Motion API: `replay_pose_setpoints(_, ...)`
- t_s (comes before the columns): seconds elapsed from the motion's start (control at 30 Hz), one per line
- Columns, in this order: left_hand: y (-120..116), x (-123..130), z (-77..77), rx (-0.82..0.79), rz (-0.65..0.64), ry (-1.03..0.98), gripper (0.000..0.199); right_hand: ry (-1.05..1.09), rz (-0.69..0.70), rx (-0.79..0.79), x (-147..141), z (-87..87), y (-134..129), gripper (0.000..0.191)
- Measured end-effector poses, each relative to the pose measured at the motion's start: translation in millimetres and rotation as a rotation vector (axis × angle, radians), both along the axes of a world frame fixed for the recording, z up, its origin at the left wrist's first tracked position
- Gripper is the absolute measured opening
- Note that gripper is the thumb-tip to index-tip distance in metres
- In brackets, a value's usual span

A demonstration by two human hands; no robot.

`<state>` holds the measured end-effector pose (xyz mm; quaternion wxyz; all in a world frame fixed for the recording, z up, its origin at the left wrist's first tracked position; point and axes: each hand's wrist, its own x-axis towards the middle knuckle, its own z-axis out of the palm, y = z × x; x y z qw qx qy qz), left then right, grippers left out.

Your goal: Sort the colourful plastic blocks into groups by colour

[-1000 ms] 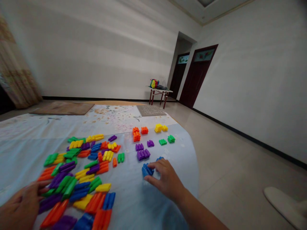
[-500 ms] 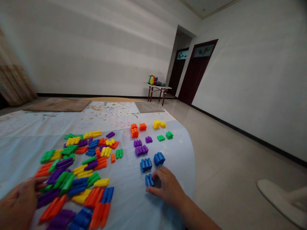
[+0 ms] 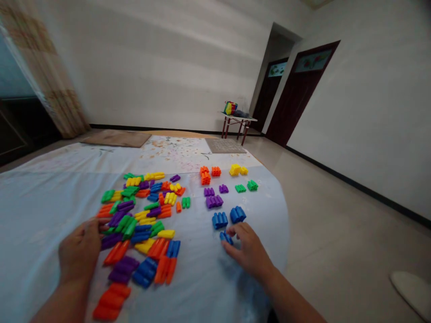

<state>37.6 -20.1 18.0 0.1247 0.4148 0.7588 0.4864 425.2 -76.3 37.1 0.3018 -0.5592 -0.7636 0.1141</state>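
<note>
Right hand [image 3: 249, 250] has edged the small blue block [image 3: 225, 237] forward, pinching it; left hand's [image 3: 79, 249] grip unclear.

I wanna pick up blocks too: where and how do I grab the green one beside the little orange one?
I'd probably pinch the green block by its near and far ends, coming from the right: cloth shows there, while the little orange block sits close on its left.

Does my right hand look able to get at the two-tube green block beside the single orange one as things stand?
Probably yes: bare tablecloth leaves the right side of the two-tube green block open to your right hand. Its fingers are at a small blue block, which they would likely leave first.
</note>
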Motion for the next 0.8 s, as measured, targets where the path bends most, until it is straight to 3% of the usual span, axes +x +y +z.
replay_pose_setpoints(0.1, -0.3, 4.6, 4.1, -0.012, 0.028, -0.072, 0.034, 0.029, 0.153, 0.029, -24.7, 7.0, 2.1, 0.012)
replay_pose_setpoints(0.27, -0.7, 0.3, -2.5, 0.020, 0.037, -0.122, 0.032, -0.036, 0.480, -0.004, -76.4, 9.8, 13.7, 0.025)
replay_pose_setpoints(0.4, -1.9, 0.8, -2.8, 0.036, 0.021, -0.147, 0.034, -0.148, 0.651, -0.007, -98.4, 8.7, 23.9, 0.034)
replay_pose_setpoints(0.6, -3.7, 2.9, 0.8, 0.040, 0.008, -0.106, 0.035, -0.286, 0.562, -0.079, -99.2, 9.1, 26.6, 0.029)
replay_pose_setpoints(0.8, -8.7, 17.9, 15.0, 0.015, -0.072, 0.067, 0.038, -0.254, 0.435, -0.118, -93.1, 1.8, 20.4, 0.033)
